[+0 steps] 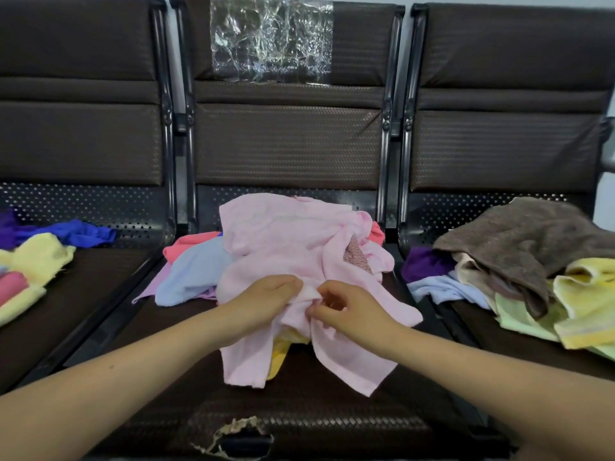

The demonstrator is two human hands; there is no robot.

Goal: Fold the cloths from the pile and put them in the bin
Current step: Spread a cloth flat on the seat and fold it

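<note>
Pink cloth point(299, 261) lies on the pile at the middle seat point(299, 404), toward its front edge. Left hand point(266, 297) and right hand point(346, 304) both pinch its bunched middle. I judge it light, limp, non-slippery; better held at two corners.

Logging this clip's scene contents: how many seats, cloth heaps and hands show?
Seats: 3, left, middle, right
Cloth heaps: 3, left, middle, right
Hands: 2, left hand, right hand, both pinching the pink cloth
Total: 8
</note>
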